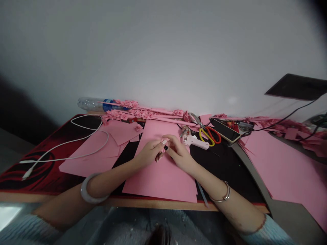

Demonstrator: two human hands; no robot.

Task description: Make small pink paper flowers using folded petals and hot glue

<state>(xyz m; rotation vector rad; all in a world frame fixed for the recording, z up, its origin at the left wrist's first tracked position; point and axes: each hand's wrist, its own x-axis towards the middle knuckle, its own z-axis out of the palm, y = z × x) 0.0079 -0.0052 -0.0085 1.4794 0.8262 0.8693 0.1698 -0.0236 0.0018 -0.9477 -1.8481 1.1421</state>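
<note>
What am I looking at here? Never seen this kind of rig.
No robot: these are a person's two bare hands. The single picture comes from a camera worn on the head, looking forward and down. The left hand and right hand meet in the middle, fingertips around a small pink piece. Below lies a large pink sheet. Around it on the table are paper flowers, scissors, a white cable and what looks like a glue gun.
</note>
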